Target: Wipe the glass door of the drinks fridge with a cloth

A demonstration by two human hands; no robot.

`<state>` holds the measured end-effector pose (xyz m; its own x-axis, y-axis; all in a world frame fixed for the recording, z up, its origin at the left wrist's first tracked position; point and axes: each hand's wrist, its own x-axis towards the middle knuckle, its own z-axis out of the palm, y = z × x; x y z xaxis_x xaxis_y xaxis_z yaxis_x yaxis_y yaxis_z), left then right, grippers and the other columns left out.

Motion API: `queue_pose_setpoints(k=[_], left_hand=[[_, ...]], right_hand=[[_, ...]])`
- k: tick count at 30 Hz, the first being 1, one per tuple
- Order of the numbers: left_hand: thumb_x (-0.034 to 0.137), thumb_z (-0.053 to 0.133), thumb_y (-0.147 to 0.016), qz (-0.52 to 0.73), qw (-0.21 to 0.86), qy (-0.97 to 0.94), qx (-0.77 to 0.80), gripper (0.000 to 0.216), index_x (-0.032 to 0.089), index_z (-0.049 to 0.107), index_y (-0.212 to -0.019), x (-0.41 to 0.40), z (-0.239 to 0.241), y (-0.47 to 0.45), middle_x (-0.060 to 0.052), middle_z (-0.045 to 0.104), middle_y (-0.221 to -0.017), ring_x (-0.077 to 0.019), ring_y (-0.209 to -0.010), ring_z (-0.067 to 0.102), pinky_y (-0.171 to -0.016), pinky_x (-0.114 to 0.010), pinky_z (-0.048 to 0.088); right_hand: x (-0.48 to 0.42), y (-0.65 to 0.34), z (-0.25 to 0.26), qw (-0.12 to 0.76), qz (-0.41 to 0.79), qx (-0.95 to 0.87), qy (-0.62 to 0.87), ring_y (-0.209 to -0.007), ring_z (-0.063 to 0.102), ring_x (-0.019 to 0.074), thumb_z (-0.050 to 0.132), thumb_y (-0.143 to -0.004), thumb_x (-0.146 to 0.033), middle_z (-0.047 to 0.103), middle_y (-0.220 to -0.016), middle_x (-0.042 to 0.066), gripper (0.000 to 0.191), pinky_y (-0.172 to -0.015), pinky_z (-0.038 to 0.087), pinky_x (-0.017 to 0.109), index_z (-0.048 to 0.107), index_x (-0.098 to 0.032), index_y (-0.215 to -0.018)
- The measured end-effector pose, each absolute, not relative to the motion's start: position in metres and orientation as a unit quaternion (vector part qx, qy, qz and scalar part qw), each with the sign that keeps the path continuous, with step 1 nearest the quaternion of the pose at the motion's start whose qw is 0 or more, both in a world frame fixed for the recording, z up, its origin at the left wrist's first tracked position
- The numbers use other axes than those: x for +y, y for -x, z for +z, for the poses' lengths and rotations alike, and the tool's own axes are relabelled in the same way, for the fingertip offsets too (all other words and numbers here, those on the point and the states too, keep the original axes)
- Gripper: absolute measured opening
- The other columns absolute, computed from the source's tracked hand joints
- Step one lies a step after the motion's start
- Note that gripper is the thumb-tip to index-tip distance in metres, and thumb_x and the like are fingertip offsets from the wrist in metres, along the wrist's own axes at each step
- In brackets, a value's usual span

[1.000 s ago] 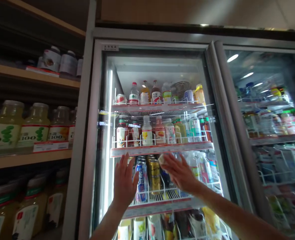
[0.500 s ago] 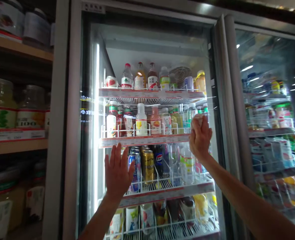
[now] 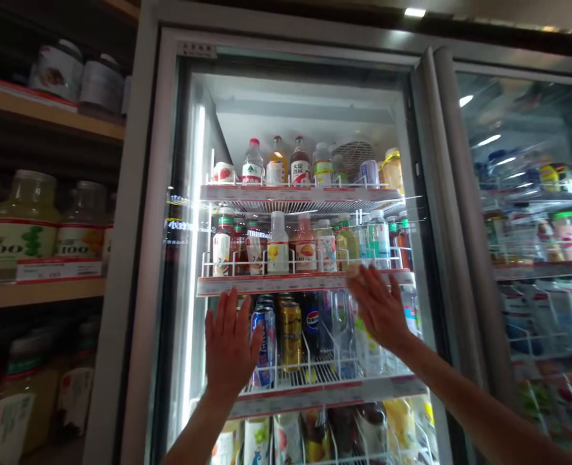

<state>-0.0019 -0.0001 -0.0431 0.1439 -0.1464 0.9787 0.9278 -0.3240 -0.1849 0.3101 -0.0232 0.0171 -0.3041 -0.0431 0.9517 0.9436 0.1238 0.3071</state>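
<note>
- Your L hand (image 3: 228,342): fingers spread, palm toward the glass door (image 3: 286,106), in front of the can shelf's left end; can't tell how firmly it presses.
- Your R hand (image 3: 381,313): fingers nearly straight & close tog., pale wad (image 3: 356,272) at the tips. Wad's blurred; can't tell if pinched or just pressed under them. It's in front of the 2nd shelf's front rail, R of ctr.
- Top shelf, behind glass: red-capped bottle (image 3: 252,163) w/ clear liquid, orange bottle (image 3: 276,165), dark bottle (image 3: 300,165), all upright.
- 2nd shelf: pale yellow bottle (image 3: 277,248) w/ white cap, pink bottle (image 3: 306,248) just beside it, both full-looking, behind the wire guard.
- 3rd shelf: blue can (image 3: 265,342) partly behind your L thumb, gold can (image 3: 291,332) next to it, then a dark cola bottle (image 3: 311,320) w/ round logo. Can contents not visible.
- Open shelving on your L: wide-capped bottles (image 3: 22,219) of pale yellow liquid.
- Vs 0.5 s ago: your R hand's dropped & come in toward ctr, from the 2nd shelf's R end; fingers were curled round the wad, now they're out straighter. L hand's at abt the same spot, same spread. View's shifted; more of the L shelving shows.
</note>
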Motion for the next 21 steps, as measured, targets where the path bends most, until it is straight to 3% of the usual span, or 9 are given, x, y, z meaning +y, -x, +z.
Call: queue_pose_setpoints(k=[4,6,9,10,14,16,19,21], left_hand=[[0.028,0.047,-0.088,-0.564,0.48,0.584,-0.333,0.064,0.02,0.016,-0.144,-0.001,-0.043,0.003,-0.013,0.024,-0.148,-0.0273,-0.138,0.019,-0.11,-0.049,0.018],[0.028,0.046,-0.088,-0.566,0.48,0.584,-0.329,0.064,0.021,0.016,-0.144,-0.001,-0.042,0.003,-0.012,0.023,-0.149,-0.0271,-0.138,0.019,-0.11,-0.049,0.018],[0.028,0.046,-0.088,-0.567,0.478,0.586,-0.325,0.064,0.022,0.016,-0.144,0.0,-0.042,0.003,-0.011,0.022,-0.149,-0.0271,-0.138,0.019,-0.11,-0.049,0.018],[0.028,0.046,-0.088,-0.569,0.478,0.585,-0.326,0.064,0.022,0.016,-0.144,0.0,-0.042,0.003,-0.011,0.022,-0.149,-0.027,-0.138,0.019,-0.11,-0.049,0.018],[0.028,0.047,-0.088,-0.569,0.481,0.583,-0.324,0.065,0.021,0.015,-0.144,0.001,-0.042,0.003,-0.012,0.023,-0.149,-0.0274,-0.138,0.019,-0.11,-0.05,0.018],[0.028,0.048,-0.087,-0.57,0.479,0.583,-0.325,0.065,0.021,0.015,-0.144,0.002,-0.042,0.003,-0.011,0.023,-0.149,-0.0275,-0.137,0.02,-0.11,-0.05,0.018],[0.028,0.048,-0.087,-0.569,0.477,0.585,-0.325,0.065,0.021,0.016,-0.144,0.002,-0.043,0.003,-0.011,0.023,-0.149,-0.0275,-0.138,0.02,-0.11,-0.05,0.018],[0.028,0.047,-0.087,-0.569,0.477,0.588,-0.321,0.065,0.021,0.016,-0.144,0.002,-0.043,0.003,-0.011,0.022,-0.149,-0.0275,-0.138,0.019,-0.11,-0.05,0.017]], right_hand=[[-0.023,-0.313,0.022,0.595,-0.489,-0.442,0.459,-0.134,0.03,0.0317,0.038,-0.087,-0.021,0.027,-0.148,0.016,0.046,-0.101,0.03,0.055,0.043,-0.018,-0.133],[-0.024,-0.31,0.017,0.558,-0.504,-0.494,0.436,-0.136,0.027,0.0297,0.038,-0.087,-0.02,0.026,-0.149,0.013,0.049,-0.103,0.028,0.053,0.039,-0.021,-0.136],[-0.026,-0.31,0.008,0.42,-0.542,-0.631,0.363,-0.136,0.028,0.0234,0.039,-0.086,-0.018,0.03,-0.148,0.004,0.053,-0.109,0.022,0.048,0.035,-0.031,-0.138],[-0.026,-0.312,0.008,0.425,-0.541,-0.625,0.368,-0.135,0.029,0.0237,0.039,-0.086,-0.018,0.03,-0.148,0.004,0.053,-0.109,0.022,0.049,0.035,-0.031,-0.137],[-0.024,-0.321,0.015,0.583,-0.496,-0.453,0.456,-0.134,0.03,0.0308,0.037,-0.088,-0.021,0.025,-0.149,0.013,0.047,-0.101,0.03,0.054,0.04,-0.021,-0.135],[-0.024,-0.318,0.009,0.546,-0.518,-0.501,0.428,-0.135,0.028,0.0293,0.036,-0.088,-0.02,0.024,-0.149,0.013,0.049,-0.103,0.029,0.052,0.037,-0.022,-0.137],[-0.024,-0.315,-0.003,0.414,-0.557,-0.627,0.355,-0.136,0.027,0.0247,0.039,-0.087,-0.02,0.03,-0.148,0.008,0.053,-0.109,0.019,0.049,0.032,-0.028,-0.139],[-0.024,-0.317,0.0,0.446,-0.55,-0.596,0.378,-0.135,0.03,0.0249,0.039,-0.087,-0.021,0.032,-0.147,0.008,0.052,-0.108,0.02,0.049,0.033,-0.029,-0.138]])
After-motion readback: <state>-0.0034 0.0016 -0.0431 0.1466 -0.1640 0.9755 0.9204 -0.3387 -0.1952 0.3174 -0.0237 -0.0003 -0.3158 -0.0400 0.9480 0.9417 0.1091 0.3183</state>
